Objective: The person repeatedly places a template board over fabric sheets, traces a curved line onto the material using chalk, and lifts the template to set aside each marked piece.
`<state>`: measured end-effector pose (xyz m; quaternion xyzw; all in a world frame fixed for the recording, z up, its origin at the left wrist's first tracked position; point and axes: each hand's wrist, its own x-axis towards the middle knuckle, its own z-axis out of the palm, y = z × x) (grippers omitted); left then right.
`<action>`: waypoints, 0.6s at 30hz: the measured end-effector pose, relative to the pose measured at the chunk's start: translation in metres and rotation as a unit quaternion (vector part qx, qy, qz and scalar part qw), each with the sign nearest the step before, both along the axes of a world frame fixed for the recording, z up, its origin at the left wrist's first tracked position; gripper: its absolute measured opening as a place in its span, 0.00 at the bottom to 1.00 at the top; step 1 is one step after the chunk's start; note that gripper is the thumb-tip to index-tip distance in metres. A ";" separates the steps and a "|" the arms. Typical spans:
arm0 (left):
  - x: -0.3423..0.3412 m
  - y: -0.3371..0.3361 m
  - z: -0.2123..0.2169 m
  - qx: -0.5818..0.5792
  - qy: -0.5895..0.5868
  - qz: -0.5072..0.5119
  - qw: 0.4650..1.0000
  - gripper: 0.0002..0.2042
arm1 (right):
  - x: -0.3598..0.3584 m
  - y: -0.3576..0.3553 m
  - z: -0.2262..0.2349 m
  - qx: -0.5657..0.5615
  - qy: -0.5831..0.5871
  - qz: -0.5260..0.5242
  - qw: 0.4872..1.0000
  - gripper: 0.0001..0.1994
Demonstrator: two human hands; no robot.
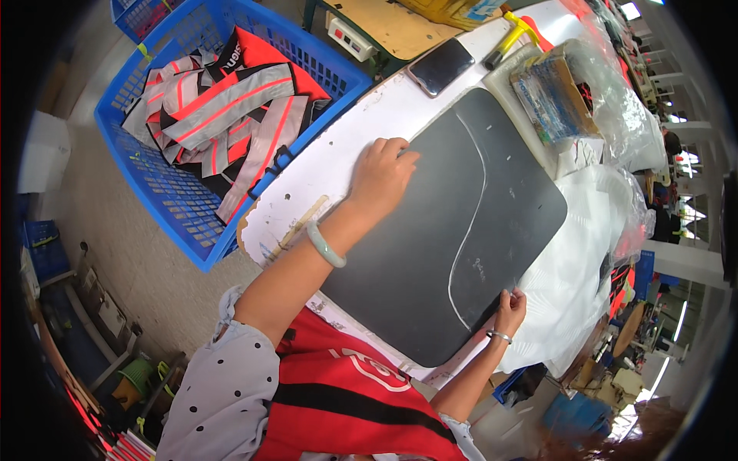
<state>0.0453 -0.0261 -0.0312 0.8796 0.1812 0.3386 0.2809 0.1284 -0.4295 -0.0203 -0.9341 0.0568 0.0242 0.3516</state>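
A dark grey board (pixel 400 246) with rounded corners lies in front of me, with a curved white line (pixel 474 215) drawn down it. By its left edge, my left hand (pixel 384 173) is closed, fingers curled together. A small greyish bit shows between those fingers, too little to name. My right hand (pixel 510 309) is closed at the board's right edge, thumb and fingertips pinching the rim. White translucent sheets (pixel 569 253) lie just beyond that hand.
Left of the white table (pixel 307 180) stands a blue basket (pixel 154 188) holding grey and orange striped fabric (pixel 238 115). At the table's far end are a phone (pixel 442 67), a yellow-handled tool (pixel 511 38) and an open carton (pixel 555 96) beside clear plastic.
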 end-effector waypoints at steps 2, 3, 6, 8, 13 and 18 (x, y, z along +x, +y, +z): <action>0.003 0.003 -0.005 0.006 0.005 -0.007 1.000 0.11 | 0.004 0.001 0.000 -0.018 -0.038 0.041 0.998 0.17; 0.003 0.003 -0.008 0.008 0.012 -0.014 1.000 0.12 | 0.002 0.000 0.001 -0.049 -0.054 0.064 0.995 0.17; 0.010 0.008 -0.014 0.014 0.070 -0.012 0.997 0.09 | -0.002 -0.007 0.011 -0.093 -0.033 0.049 0.994 0.20; 0.008 0.007 -0.015 0.067 0.020 -0.024 0.997 0.08 | -0.021 -0.019 0.022 -0.037 -0.064 0.059 0.995 0.16; 0.006 -0.003 0.001 0.027 0.047 -0.040 0.998 0.12 | -0.070 -0.041 0.046 -0.064 0.070 0.059 0.994 0.17; 0.010 -0.007 0.002 0.157 0.008 -0.095 0.983 0.12 | -0.084 -0.045 0.038 -0.076 0.069 0.095 0.990 0.24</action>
